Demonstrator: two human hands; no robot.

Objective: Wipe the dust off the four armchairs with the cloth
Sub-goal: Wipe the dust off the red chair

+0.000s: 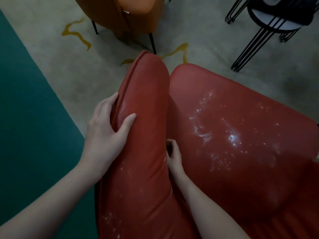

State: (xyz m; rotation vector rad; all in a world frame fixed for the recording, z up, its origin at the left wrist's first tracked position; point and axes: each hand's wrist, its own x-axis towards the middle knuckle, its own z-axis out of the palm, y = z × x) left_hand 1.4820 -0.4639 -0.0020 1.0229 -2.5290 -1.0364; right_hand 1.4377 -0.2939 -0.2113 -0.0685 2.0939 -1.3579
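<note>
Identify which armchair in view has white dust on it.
The red armchair, which the left hand grips: white specks dot its seat. The orange armchair behind shows none.

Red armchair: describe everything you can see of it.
The red armchair has smooth, leather-like upholstery. Its rounded armrest, seamed along the outer edge, flanks a wide seat. White dust speckles and smears both, thickest on the seat. The left hand grips the armrest; the right hand, fingers curled, sits in the gap between armrest and seat.
</note>
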